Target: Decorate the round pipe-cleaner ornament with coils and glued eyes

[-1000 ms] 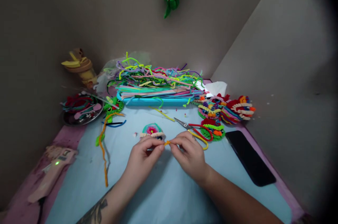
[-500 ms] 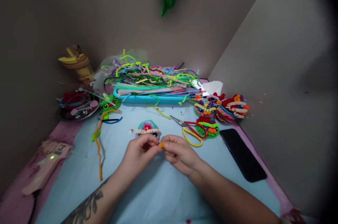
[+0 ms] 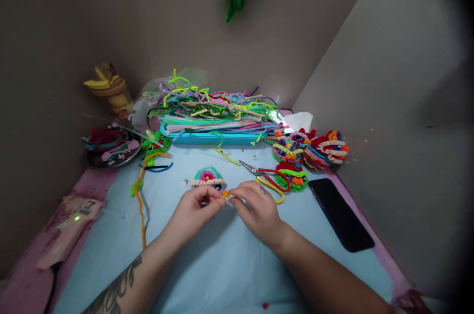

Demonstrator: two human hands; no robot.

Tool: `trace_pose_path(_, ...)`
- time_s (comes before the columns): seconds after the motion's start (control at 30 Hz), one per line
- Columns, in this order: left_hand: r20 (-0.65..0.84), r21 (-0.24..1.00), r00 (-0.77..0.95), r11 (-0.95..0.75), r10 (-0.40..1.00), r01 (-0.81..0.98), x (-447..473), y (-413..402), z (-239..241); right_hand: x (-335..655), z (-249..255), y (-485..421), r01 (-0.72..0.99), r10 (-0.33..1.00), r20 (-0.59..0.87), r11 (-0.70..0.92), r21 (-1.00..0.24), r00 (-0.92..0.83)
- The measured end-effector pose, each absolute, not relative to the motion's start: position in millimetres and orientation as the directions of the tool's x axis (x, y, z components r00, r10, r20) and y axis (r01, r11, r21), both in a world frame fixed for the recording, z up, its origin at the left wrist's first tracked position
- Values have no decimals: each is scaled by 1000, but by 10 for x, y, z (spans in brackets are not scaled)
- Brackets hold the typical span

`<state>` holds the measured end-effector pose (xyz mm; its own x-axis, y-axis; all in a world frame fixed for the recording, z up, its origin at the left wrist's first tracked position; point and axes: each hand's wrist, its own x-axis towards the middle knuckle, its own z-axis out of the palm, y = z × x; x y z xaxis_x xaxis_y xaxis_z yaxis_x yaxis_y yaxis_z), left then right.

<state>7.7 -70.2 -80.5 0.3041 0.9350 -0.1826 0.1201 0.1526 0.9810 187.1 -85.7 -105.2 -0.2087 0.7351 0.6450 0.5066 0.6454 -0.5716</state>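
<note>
Both hands meet over the light blue table cover and pinch a small orange pipe-cleaner piece between their fingertips. My left hand grips it from the left, my right hand from the right. Just beyond the fingers lies a small round pipe-cleaner figure in pink, green and white. Red-and-yellow-handled scissors lie to the right of it, close to my right hand.
A blue tray heaped with coloured pipe cleaners stands at the back. Finished colourful figures sit at the right, with a black phone near the right edge. A long orange pipe cleaner, a metal dish and a pink glue gun lie at the left.
The hands stay pinched together on the orange piece, with small shifts of the fingers. The view has shifted slightly; nothing else on the table moved.
</note>
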Motion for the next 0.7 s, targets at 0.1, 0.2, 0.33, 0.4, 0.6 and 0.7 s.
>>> trace_pose_path(0.1, -239, 971, 332, 217, 912, 103, 93, -715, -799, 1871, -1067, -871, 552, 686, 683, 681, -482, -251)
trace_pose_path(0.2, -255, 967, 346, 243, 903, 81, 104, -727, -770, 1861, -1063, -868, 577, 668, 690, 690, -437, -277)
trace_pose_path(0.33, -286, 955, 337, 294, 897, 28, 113, -740, -729, 1853, -1045, -859, 602, 654, 702, 690, -402, -281)
trace_pose_path(0.4, -290, 953, 340, 303, 895, 15, 115, -746, -728, 1850, -1035, -860, 607, 652, 705, 689, -396, -279)
trace_pose_path(0.6, -283, 955, 347, 295, 894, 19, 107, -757, -790, 1836, -1034, -876, 622, 642, 706, 692, -366, -299)
trace_pose_path(0.7, -279, 956, 367, 292, 887, 21, 101, -754, -818, 1812, -1054, -882, 586, 667, 693, 687, -430, -273)
